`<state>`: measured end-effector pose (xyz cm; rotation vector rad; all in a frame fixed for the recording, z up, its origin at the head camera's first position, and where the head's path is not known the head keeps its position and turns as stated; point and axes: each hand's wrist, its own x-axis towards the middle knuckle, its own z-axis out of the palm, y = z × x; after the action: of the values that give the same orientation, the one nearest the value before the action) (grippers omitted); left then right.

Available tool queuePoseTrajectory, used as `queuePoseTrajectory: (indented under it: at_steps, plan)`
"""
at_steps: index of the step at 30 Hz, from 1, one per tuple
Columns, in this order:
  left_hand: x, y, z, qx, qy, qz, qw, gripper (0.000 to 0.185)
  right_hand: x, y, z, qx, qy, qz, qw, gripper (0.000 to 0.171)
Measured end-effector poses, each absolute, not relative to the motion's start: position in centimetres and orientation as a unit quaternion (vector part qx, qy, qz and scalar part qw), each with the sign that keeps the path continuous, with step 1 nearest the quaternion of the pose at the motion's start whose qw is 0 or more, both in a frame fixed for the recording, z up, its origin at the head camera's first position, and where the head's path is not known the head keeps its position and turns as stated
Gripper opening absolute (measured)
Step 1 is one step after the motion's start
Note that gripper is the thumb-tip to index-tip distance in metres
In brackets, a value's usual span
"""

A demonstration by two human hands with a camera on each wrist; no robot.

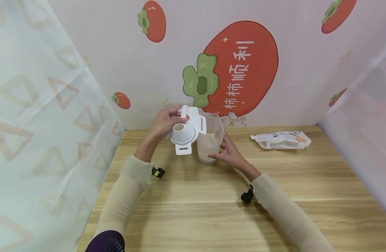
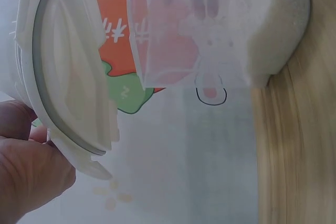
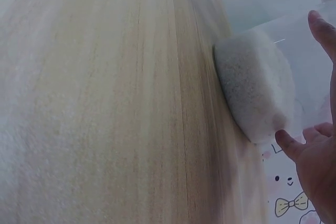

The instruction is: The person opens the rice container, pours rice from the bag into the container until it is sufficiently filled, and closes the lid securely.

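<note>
Left hand: I am watching it holding the white lid up off the container, tilted, its underside with the round spout facing the head camera; the fingers are grasping the lid's far edge.
Lid in the left wrist view: I am seeing its grey seal ring and latch flaps close to the lens, the hand gripping it from below.
Right hand: I am seeing it resting against the side of the clear container, fingers spread and lightly curved around the wall, steadying it.
Container: it is standing upright on the wooden counter, just right of the lifted lid, partly filled with pale rice.
Packet: a white plastic bag is lying on the counter, well apart to the right.
Backdrop: persimmon-print wall is standing behind the counter.
</note>
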<state>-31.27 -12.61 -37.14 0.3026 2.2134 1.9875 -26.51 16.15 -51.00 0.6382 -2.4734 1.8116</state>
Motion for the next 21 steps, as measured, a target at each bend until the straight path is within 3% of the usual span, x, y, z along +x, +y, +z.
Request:
queuePoseTrajectory:
  at_steps: [21]
  plan:
    - [-32.0, -8.9, -37.8, 0.1, 0.741, 0.66, 0.073, 0.076, -26.5, 16.2, -51.2, 0.209, -0.787, 0.581, 0.011, 0.121]
